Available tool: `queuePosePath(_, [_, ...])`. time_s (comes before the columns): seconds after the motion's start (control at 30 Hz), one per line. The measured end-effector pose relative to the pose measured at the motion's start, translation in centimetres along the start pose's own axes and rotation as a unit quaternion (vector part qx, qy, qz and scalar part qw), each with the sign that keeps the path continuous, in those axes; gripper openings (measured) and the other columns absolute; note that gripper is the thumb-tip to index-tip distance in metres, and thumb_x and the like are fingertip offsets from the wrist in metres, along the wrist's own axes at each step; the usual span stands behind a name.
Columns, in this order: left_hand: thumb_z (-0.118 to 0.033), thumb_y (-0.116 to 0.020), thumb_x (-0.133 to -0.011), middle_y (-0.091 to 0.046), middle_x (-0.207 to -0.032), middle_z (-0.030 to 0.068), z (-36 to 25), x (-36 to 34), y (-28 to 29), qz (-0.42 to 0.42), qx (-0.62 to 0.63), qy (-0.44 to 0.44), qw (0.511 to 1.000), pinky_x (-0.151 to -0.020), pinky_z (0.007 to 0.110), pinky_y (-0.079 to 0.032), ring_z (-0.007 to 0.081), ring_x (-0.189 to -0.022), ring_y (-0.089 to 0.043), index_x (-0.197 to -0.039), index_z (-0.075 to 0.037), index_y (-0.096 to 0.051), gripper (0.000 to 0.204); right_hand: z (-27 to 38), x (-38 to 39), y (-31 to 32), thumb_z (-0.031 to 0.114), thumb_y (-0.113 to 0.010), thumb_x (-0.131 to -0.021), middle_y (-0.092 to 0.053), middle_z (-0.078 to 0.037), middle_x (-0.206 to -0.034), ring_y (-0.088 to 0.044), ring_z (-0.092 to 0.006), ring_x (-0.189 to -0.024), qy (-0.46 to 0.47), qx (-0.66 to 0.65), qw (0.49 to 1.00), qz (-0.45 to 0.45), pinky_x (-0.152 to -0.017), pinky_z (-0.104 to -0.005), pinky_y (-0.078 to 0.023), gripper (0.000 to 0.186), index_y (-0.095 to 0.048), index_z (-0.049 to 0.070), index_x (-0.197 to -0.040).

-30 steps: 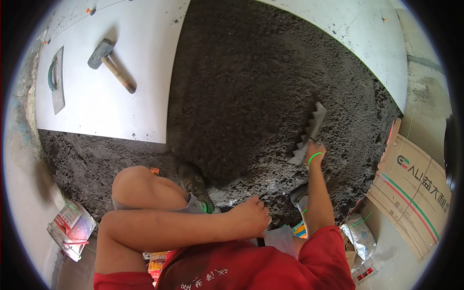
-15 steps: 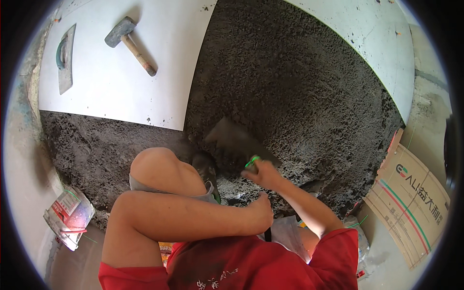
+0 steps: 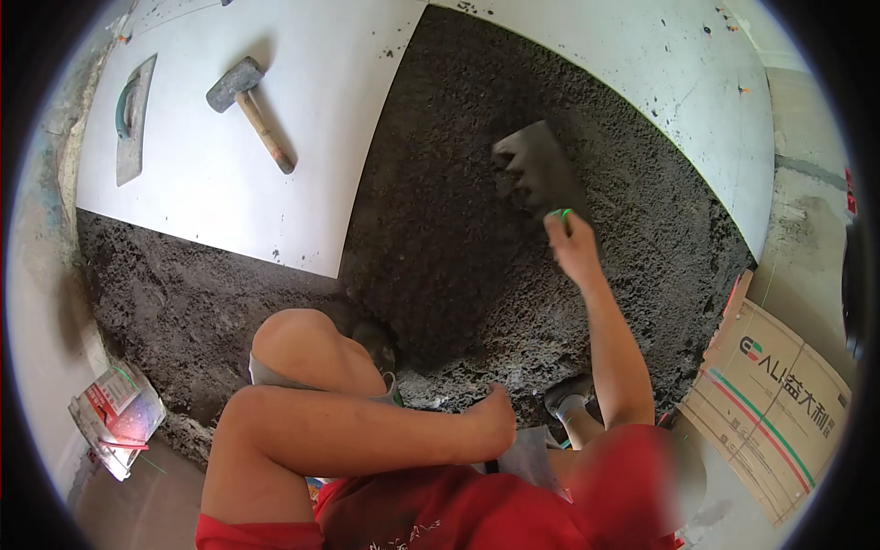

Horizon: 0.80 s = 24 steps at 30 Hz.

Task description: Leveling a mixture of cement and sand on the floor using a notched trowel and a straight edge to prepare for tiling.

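Note:
My right hand [image 3: 576, 249] is closed round the green-marked handle of a trowel [image 3: 548, 165]. Its grey blade, jagged along the left edge, lies over the dark, crumbly mortar bed [image 3: 449, 101] and is slightly blurred. My left forearm crosses my lap, and my left hand [image 3: 493, 423] is curled into a fist near my thighs, with nothing visible sticking out of it. To the upper left, a mallet [image 3: 249, 105] with a wooden handle and a flat trowel [image 3: 136, 119] with a green handle rest on a large white tile [image 3: 192, 197].
More white tile [image 3: 660, 64] borders the mortar at the upper right. A flattened cardboard piece [image 3: 765, 412] stands by the right wall. At lower left is a bucket [image 3: 119, 417] with a red label. My shoes [image 3: 568, 390] are on the mortar's near edge.
My right hand has swung the trowel forward and to the right, away from my knees, turning its blade to point farther ahead. My left fist stays at my lap.

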<state>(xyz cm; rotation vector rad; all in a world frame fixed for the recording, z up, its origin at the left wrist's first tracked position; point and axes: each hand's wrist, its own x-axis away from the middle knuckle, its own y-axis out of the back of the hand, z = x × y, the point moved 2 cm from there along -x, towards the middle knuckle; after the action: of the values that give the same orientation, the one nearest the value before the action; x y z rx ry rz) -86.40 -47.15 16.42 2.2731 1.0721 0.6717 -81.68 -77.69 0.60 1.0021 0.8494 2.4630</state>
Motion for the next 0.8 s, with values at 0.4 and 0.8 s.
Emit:
queuePosePath(0.4, [-0.052, -0.074, -0.082, -0.074, -0.097, 0.0075, 0.3, -1.2, 0.4, -0.010, -0.016, -0.001, 1.000, -0.092, 0.048, -0.045, 0.0282, -0.097, -0.068, -0.100, -0.010, -0.079, 0.046, -0.9, -0.1, -0.7, 0.023, -0.072, -0.098, -0.059, -0.008, -0.071, -0.051, -0.0179, -0.064, -0.023, -0.186, 0.954, -0.234, -0.064, -0.0354, -0.047, 0.030, -0.060, -0.003, -0.088])
queuePosePath(0.8, [-0.052, -0.074, -0.082, -0.071, -0.090, 0.0079, 0.6, -1.9, 1.6, -0.058, 0.005, 0.004, 0.998, -0.083, 0.044, -0.044, 0.0274, -0.091, -0.066, -0.094, -0.007, -0.076, 0.047, -7.3, 8.2, -0.7, 0.028, -0.075, -0.091, -0.071, -0.021, -0.086, -0.070, -0.0434, -0.083, 0.114, 0.196, 0.965, 0.132, -0.071, -0.0496, -0.054, 0.037, -0.059, 0.001, -0.110])
